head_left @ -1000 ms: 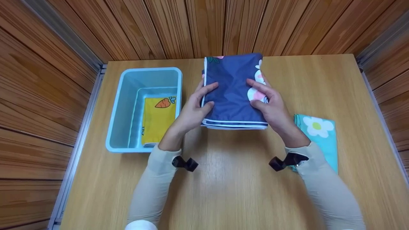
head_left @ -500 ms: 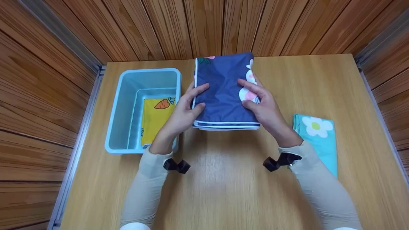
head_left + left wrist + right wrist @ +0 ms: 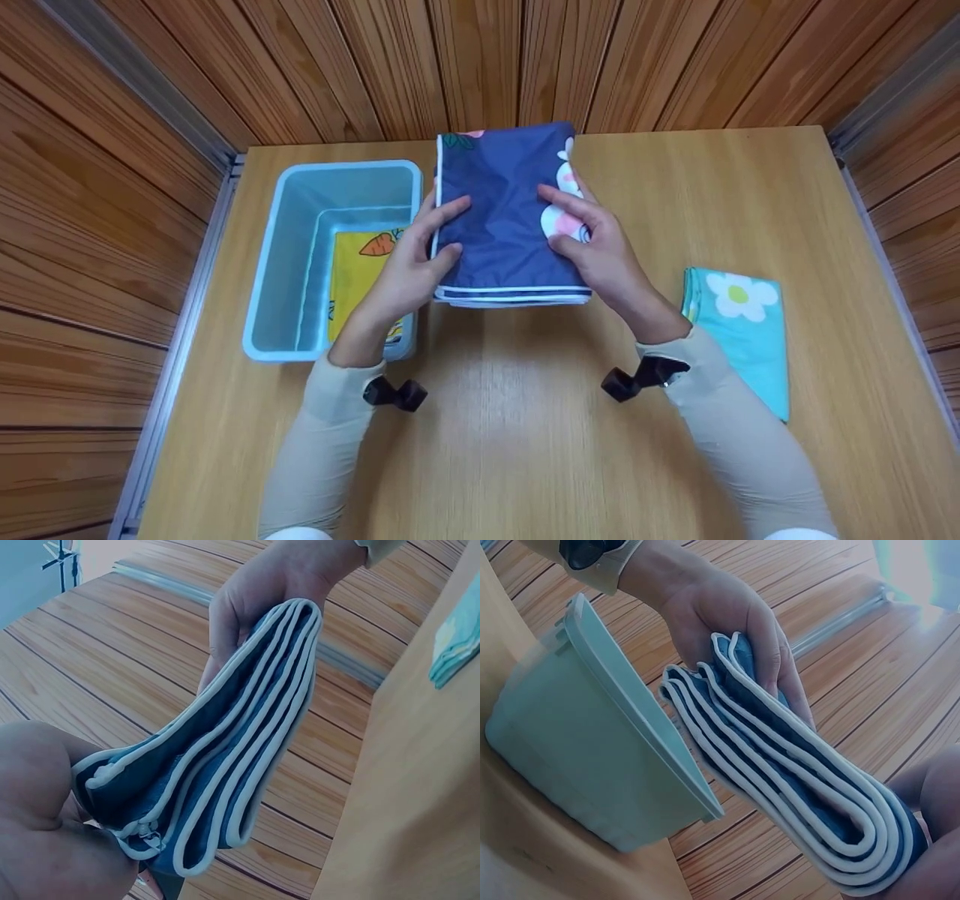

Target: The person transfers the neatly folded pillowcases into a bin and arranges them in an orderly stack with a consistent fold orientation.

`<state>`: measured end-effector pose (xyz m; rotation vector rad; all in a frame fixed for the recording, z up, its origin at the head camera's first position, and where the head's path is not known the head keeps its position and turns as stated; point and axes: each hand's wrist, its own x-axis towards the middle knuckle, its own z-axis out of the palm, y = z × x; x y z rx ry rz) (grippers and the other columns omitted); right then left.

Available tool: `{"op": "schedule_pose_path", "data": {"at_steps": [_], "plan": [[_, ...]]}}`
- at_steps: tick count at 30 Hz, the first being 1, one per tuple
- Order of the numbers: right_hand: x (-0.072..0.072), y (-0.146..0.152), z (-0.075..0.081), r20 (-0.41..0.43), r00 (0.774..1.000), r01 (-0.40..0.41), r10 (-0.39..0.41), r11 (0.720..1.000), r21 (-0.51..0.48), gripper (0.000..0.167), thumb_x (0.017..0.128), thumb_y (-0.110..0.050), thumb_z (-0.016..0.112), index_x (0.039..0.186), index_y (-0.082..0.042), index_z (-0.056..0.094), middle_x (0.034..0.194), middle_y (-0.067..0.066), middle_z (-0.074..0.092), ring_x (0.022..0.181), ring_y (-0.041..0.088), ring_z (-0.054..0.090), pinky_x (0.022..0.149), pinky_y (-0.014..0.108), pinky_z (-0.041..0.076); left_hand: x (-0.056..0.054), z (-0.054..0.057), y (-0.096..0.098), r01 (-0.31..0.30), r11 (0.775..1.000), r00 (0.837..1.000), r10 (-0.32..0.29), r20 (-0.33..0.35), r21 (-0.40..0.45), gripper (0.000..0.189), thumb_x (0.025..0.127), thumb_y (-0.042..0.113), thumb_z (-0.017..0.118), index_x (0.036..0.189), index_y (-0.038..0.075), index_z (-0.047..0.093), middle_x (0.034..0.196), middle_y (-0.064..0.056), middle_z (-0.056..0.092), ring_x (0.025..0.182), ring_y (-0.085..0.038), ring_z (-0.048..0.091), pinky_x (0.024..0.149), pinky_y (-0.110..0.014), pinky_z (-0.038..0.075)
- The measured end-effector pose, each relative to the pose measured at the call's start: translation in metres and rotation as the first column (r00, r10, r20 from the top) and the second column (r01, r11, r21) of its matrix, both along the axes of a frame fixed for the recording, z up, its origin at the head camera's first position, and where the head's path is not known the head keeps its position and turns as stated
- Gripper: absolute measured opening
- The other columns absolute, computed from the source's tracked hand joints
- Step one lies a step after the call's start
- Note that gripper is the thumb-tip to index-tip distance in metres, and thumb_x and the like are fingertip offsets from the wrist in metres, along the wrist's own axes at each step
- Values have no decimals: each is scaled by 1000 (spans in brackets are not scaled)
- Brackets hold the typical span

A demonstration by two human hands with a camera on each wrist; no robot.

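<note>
Between both hands, a folded navy cloth (image 3: 499, 217) with white piping and a printed white-and-pink figure is held above the table. My left hand (image 3: 409, 266) grips its left edge, thumb and a finger on top and the rest hidden beneath. On the opposite edge my right hand (image 3: 604, 251) grips it likewise. Several stacked layers of the navy cloth (image 3: 217, 757) show edge-on in the left wrist view. Just left of my left hand stands a light blue plastic bin (image 3: 259, 300), holding a folded yellow cloth (image 3: 352, 274) with a carrot print, partly covered by my left arm.
A folded turquoise cloth (image 3: 750, 337) with a white flower lies on the table (image 3: 510, 450) at the right, partly under my right forearm in view. Wooden plank walls (image 3: 480, 67) rise behind the table and at both sides.
Both hands have moved left together with the folded navy cloth, closer to the bin. Their grip on it looks the same. The yellow and turquoise cloths stay in place.
</note>
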<state>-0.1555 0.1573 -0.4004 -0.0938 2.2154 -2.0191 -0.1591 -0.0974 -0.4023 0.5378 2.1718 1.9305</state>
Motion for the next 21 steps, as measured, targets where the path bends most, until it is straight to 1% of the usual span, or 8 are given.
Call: {"op": "schedule_pose_path", "data": {"at_steps": [2, 4, 8, 11, 14, 18, 21], "plan": [[-1, -3, 0, -2, 1000, -2, 2, 1000, -3, 54, 98, 6, 56, 148, -12, 54, 170, -3, 14, 156, 16, 11, 121, 33, 27, 0, 0, -3, -7, 1000, 1000, 7, 4, -11, 51, 101, -6, 49, 151, 3, 47, 171, -8, 5, 156, -24, 9, 123, -42, 22], [-1, -6, -1, -1, 1000, 3, -3, 1000, -1, 54, 97, 6, 57, 148, -12, 55, 170, -3, 15, 155, 17, 12, 120, 34, 30, 1, 0, -5, -13, 1000, 1000, 13, 1, -23, 51, 101, -6, 50, 151, 3, 47, 171, -8, 6, 156, -23, 9, 124, -42, 20], [-2, -10, -2, -27, 1000, 4, -4, 1000, -1, 54, 96, 8, 58, 146, -11, 56, 170, -2, 17, 155, 17, 13, 120, 32, 29, 1, -1, -9, -11, 999, 1000, 11, -15, -30, 51, 101, -7, 49, 151, 2, 47, 171, -9, 6, 156, -21, 9, 124, -41, 19], [-3, -14, -3, -42, 999, 0, 0, 1000, 4, 54, 95, 9, 58, 146, -10, 57, 170, -2, 17, 155, 16, 14, 121, 31, 26, 1, -1, -12, -9, 1000, 1000, 8, -21, -28, 51, 100, -7, 47, 151, 1, 47, 171, -9, 7, 155, -21, 11, 123, -41, 21], [-3, -17, -4, -37, 999, -3, 4, 1000, 17, 55, 96, 7, 58, 147, -13, 56, 170, -3, 16, 155, 15, 13, 121, 31, 27, 1, -1, -15, -19, 999, 1000, 19, -13, -44, 51, 101, -7, 48, 151, 2, 47, 171, -8, 7, 155, -21, 10, 124, -40, 21], [-4, -22, -5, -30, 999, -12, 13, 1000, 15, 53, 97, 5, 59, 147, -13, 56, 170, -5, 15, 155, 16, 12, 119, 31, 31, 2, -1, -20, -30, 997, 999, 31, 11, -68, 52, 101, -7, 49, 151, 5, 48, 171, -5, 7, 156, -19, 10, 124, -39, 21], [-5, -27, -6, -20, 999, -24, 24, 1000, 14, 53, 97, 4, 60, 146, -14, 57, 170, -7, 15, 155, 16, 12, 116, 31, 37, 3, -2, -26, -30, 998, 999, 33, 37, -61, 53, 101, -6, 49, 152, 7, 47, 171, -2, 6, 155, -19, 10, 123, -40, 24]]}}
